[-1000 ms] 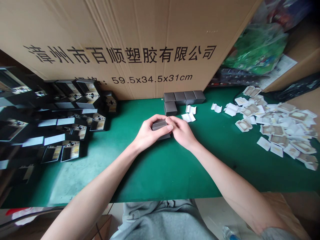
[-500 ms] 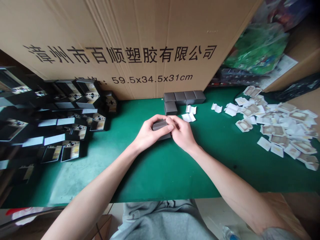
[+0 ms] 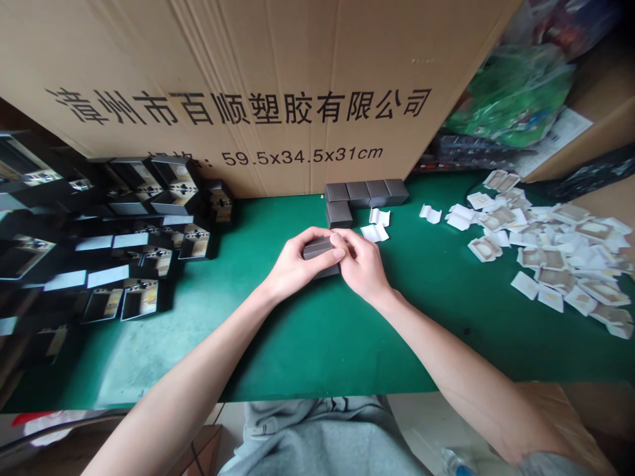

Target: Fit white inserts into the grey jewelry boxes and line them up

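A small dark grey box (image 3: 325,272) sits at the middle of the green table, between my hands. My left hand (image 3: 297,259) is wrapped round its left side, the thumb lying across its top. From the right, my right hand (image 3: 362,264) closes on the same box, its fingertips meeting those of my left hand. Much of the box is hidden under the fingers. Just behind stand several closed dark grey boxes (image 3: 367,192) in a row, one of them (image 3: 338,214) in front of its left end. Two white folded pieces (image 3: 375,232) lie beside them.
Many open black boxes (image 3: 141,299) are stacked on the left. A heap of white and beige inserts (image 3: 555,251) covers the right of the green table (image 3: 317,344). A large printed carton (image 3: 278,59) stands at the back, with plastic bags (image 3: 520,99) at the back right.
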Action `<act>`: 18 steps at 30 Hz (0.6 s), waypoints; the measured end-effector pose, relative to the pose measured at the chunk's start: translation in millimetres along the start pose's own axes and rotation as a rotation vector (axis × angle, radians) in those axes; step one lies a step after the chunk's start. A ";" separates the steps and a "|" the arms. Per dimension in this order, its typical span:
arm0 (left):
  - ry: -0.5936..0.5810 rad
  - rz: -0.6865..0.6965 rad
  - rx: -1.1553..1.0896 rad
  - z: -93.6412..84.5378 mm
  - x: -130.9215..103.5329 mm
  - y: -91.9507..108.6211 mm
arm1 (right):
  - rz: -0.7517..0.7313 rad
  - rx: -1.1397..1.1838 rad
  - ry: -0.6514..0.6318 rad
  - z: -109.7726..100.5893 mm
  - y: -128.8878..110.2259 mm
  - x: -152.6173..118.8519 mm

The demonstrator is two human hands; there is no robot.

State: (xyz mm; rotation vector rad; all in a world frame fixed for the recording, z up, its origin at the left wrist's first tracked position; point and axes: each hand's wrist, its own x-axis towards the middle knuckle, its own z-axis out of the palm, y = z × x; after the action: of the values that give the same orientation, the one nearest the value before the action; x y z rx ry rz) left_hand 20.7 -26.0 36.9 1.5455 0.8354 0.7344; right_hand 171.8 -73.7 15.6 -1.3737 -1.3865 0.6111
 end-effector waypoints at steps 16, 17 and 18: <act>-0.012 0.014 0.012 -0.4 0.5 -1.7 | -0.055 -0.038 0.018 -0.1 3.1 -1.6; -0.015 0.012 0.009 -0.4 0.5 -1.9 | -0.056 -0.041 0.018 -0.1 3.1 -1.6; -0.016 0.010 0.006 -0.4 0.4 -2.0 | -0.060 -0.042 0.020 -0.1 3.0 -1.6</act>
State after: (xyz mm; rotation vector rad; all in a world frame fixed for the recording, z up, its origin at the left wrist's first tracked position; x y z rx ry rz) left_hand 20.4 -25.3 34.9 1.5598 0.8198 0.7262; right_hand 172.7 -74.6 12.5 -1.3635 -1.4266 0.5301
